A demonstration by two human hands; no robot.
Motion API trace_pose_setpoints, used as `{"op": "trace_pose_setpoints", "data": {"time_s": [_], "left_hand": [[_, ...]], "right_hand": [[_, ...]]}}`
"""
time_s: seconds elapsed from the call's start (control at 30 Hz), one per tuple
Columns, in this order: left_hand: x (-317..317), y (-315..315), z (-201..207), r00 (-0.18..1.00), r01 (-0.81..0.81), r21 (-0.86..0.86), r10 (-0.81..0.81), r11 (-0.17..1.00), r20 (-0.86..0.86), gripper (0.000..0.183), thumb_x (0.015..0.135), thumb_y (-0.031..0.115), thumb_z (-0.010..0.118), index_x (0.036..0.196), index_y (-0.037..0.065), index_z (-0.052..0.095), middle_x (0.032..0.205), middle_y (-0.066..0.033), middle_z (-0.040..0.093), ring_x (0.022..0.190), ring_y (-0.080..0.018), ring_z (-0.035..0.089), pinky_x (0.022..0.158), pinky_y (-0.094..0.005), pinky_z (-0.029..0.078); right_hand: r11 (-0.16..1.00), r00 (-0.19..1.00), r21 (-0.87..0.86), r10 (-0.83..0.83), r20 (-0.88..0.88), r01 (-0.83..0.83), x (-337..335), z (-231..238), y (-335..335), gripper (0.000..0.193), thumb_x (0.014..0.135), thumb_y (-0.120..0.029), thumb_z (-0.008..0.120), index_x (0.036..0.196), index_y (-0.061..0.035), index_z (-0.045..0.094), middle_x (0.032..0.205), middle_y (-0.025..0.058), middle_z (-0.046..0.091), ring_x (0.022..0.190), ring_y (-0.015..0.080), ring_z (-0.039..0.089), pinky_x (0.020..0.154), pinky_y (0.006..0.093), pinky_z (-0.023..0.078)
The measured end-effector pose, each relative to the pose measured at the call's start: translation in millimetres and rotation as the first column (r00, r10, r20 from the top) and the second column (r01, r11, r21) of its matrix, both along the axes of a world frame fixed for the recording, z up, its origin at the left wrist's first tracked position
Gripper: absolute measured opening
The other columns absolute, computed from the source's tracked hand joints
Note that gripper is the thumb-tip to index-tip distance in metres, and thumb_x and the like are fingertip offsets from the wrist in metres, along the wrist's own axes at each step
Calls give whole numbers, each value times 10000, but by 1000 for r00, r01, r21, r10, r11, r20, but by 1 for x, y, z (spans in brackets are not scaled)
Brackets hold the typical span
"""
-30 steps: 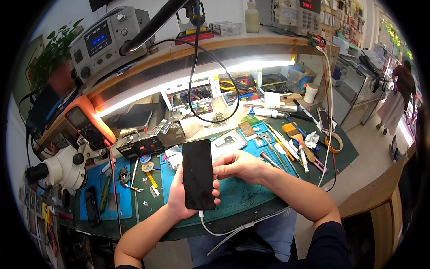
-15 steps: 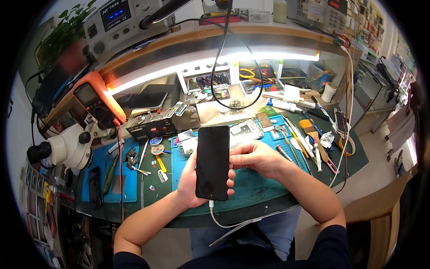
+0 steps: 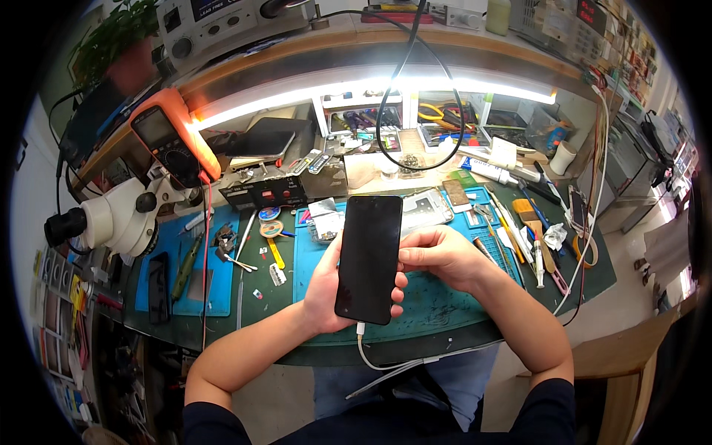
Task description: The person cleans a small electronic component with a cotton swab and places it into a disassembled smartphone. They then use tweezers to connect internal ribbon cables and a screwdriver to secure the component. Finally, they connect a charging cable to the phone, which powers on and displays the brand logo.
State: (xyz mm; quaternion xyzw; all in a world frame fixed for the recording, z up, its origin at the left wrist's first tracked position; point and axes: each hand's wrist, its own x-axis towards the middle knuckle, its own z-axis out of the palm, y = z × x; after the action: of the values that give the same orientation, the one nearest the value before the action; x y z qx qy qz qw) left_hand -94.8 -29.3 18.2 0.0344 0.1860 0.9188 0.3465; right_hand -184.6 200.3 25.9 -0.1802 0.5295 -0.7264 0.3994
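Note:
A black smartphone (image 3: 368, 259) with a dark screen is held upright over the bench, its face toward me. My left hand (image 3: 322, 295) is closed round it from the left, palm behind and fingertips curling over the right edge. My right hand (image 3: 443, 259) pinches at the phone's right edge, thumb against the side; the tips of its other fingers are partly hidden. A white charging cable (image 3: 361, 329) is plugged into the phone's bottom and runs off to the right along the bench's front edge. Beneath lies a blue work mat (image 3: 315, 259).
A white microscope (image 3: 111, 222) and an orange multimeter (image 3: 174, 141) stand at the left. Another phone (image 3: 159, 289) lies on the left mat. Brushes (image 3: 530, 215), tweezers and pens crowd the right side. A black cable loop (image 3: 382, 133) hangs in front of the lit shelf.
My view has tilted down and turned slightly left, so the bench sits further right and higher in the picture. Both hands keep nearly the same hold on the smartphone; its screen stays dark.

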Motion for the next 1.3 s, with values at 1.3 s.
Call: {"op": "trace_pose_setpoints", "data": {"time_s": [1.3], "left_hand": [[-1, 0, -1, 1000, -7, 6, 7, 1000, 6, 910, 1057, 755, 191, 1387, 11, 596, 1180, -199, 703, 999, -338, 733, 913, -531, 608]], "right_hand": [[1000, 1000, -27, 9, 13, -9, -1, -1, 1, 247, 943, -179, 826, 1135, -28, 793, 1052, 65, 786, 970, 141, 711, 911, 318, 543]]}}
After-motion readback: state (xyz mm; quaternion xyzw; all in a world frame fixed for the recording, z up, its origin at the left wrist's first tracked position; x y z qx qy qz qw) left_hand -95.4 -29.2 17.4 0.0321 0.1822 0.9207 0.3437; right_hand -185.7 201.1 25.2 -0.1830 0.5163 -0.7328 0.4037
